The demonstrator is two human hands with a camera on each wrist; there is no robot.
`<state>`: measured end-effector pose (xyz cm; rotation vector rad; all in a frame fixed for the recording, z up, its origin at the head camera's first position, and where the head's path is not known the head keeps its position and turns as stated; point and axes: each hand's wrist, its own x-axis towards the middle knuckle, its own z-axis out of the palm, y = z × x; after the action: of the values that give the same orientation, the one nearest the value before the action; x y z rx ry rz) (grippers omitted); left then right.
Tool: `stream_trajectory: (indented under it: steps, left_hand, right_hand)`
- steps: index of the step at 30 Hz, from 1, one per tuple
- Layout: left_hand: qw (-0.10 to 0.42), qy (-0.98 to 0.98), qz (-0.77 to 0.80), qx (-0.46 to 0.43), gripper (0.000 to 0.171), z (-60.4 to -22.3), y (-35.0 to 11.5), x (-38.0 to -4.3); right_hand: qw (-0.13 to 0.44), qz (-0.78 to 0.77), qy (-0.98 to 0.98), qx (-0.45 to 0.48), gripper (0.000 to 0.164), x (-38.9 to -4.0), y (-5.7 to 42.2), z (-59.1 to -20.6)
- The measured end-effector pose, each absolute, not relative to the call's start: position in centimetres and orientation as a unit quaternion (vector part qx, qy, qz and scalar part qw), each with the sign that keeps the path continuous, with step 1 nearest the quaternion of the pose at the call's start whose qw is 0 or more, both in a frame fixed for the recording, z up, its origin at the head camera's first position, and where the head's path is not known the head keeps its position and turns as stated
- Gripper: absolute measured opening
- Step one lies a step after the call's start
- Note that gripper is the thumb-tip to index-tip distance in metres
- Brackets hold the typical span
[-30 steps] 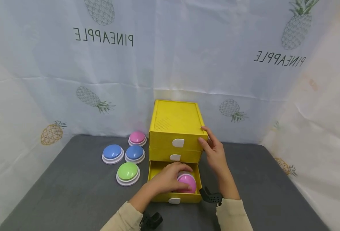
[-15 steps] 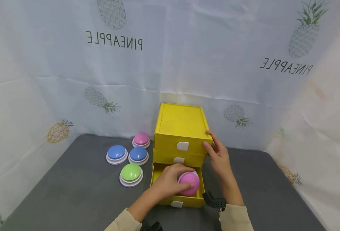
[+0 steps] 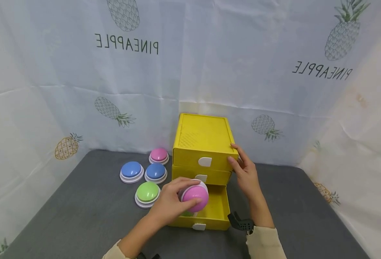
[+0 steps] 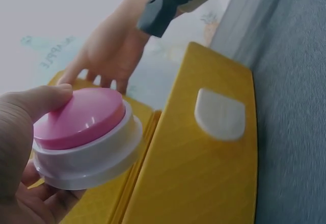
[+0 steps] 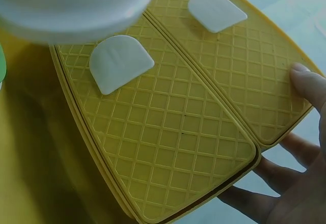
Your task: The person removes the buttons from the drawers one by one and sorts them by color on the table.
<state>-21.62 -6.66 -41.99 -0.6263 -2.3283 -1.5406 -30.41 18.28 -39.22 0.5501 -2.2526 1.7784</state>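
Observation:
My left hand (image 3: 168, 203) pinches a pink push button (image 3: 196, 198) with a white base, thumb on the dome and fingers behind the base. The button is tilted, raised over the open bottom drawer (image 3: 217, 224) of a yellow drawer box (image 3: 205, 133). Part of a green button (image 3: 187, 213) shows inside the drawer, mostly hidden behind my left hand. At the box's upper right front corner, my right hand (image 3: 248, 176) grips the edge, thumb on the top drawer's front, as the right wrist view also shows. The top and middle drawers are closed, each with a white tab (image 5: 122, 63).
Left of the box on the dark grey table (image 3: 80, 208) stand a green button (image 3: 147, 192), two blue buttons, one nearer the box (image 3: 156, 172) and one further left (image 3: 131, 171), and a pink button (image 3: 159, 155). A pineapple-print curtain (image 3: 216, 72) hangs behind and at both sides.
My left hand has lifted the pink button from the drawer's right part and carried it up and left. My right hand keeps its grip on the box corner. The head view has shifted slightly.

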Motion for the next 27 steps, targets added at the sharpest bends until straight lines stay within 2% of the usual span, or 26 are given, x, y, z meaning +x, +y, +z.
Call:
stream_trajectory:
  steps: [10, 15, 27]
  left_hand:
    - [0.179, -0.815, -0.514, -0.199, 0.045, -41.1, -10.9, -21.6]
    - [0.169, -0.823, -0.518, -0.159, 0.045, -40.4, -14.4, -22.3]
    - [0.186, -0.840, -0.510, -0.004, 0.054, -37.9, -20.7, -28.0]
  right_hand:
    - [0.108, 0.597, -0.770, 0.198, 0.052, -30.6, 18.4, -39.4]
    - [0.109, 0.602, -0.765, 0.203, 0.051, -30.4, 18.2, -39.7]
    - [0.112, 0.604, -0.765, 0.195, 0.051, -30.7, 18.4, -39.6]
